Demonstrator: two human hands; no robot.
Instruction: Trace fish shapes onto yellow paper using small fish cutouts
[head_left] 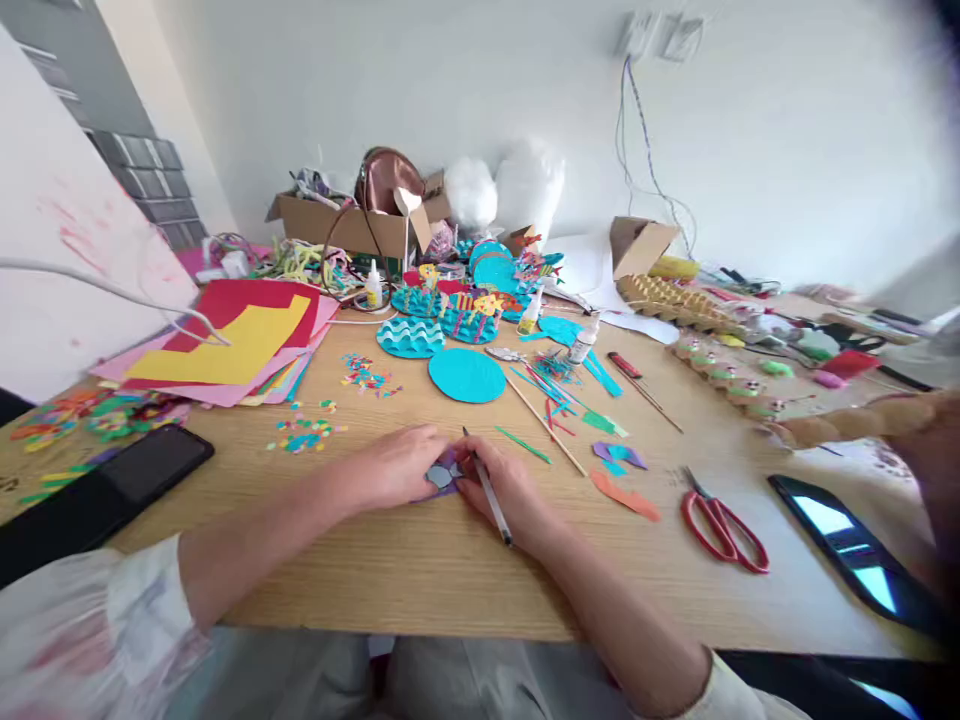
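My right hand (pixel 501 490) grips a pen (pixel 492 505) with a clear barrel, its dark end slanting toward me. Low on the wood, my left hand (pixel 399 466) curls its fingers and thumb around a small piece of purple paper (pixel 444 490). A grey round piece (pixel 439 476) lies over that paper, between the two hands. Much of the paper is hidden by the fingers. Just beyond them lies a blue paper disc (pixel 466 375). A green strip (pixel 523 444) and a thin wooden stick (pixel 551 428) are to the right of my right hand.
Red-handled scissors (pixel 724 530) and a phone (pixel 840 545) lie at right. Another person's arm (pixel 892 415) reaches in there. Stacked coloured sheets (pixel 225 340), paper bits (pixel 307 428) and a dark phone (pixel 169 465) are at left. Glue bottles (pixel 583 340) and blue decorated pieces (pixel 469 318) stand behind.
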